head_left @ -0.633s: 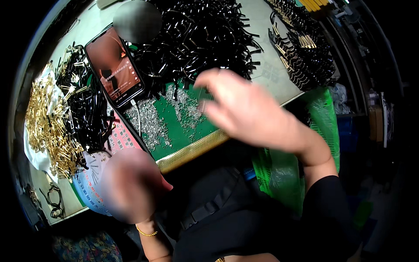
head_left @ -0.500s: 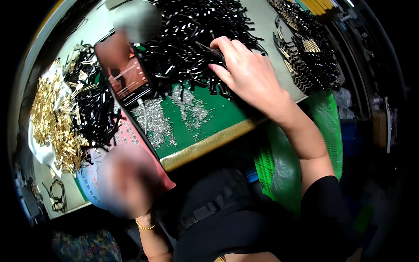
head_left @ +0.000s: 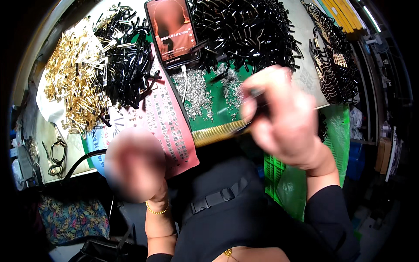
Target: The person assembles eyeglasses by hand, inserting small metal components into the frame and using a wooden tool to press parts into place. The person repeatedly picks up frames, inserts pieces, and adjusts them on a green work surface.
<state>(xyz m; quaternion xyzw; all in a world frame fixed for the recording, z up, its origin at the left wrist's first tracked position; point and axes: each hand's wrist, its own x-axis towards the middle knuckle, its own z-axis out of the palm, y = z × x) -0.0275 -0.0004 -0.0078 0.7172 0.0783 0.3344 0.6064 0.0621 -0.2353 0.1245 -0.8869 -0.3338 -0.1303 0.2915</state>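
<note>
My right hand (head_left: 286, 120), smeared by motion, is above the table's front edge with its fingers closed round a thin dark tool (head_left: 258, 98), whose exact kind is unclear. My left hand (head_left: 135, 168) is blurred over and its fingers are hidden; it is at the lower edge of a pink printed sheet (head_left: 181, 150). A black curved band (head_left: 85, 156) runs up to it from the left. Beyond the hands spread heaps of thin glossy black pieces (head_left: 248, 30) and small silver bits (head_left: 194, 94) on a green mat (head_left: 216, 98).
A lit phone (head_left: 172, 32) stands with a white cable (head_left: 183, 85) plugged in. Leftward are gold pieces (head_left: 72, 81), more black pieces (head_left: 128, 74) and what look like scissors (head_left: 56, 157). A green basket with plastic lining (head_left: 336, 135) hangs by the table's right end.
My right hand has come back from the black heap toward the table's front edge, the dark tool still in it. The whole view has shifted. A black curved band now shows by my left hand.
</note>
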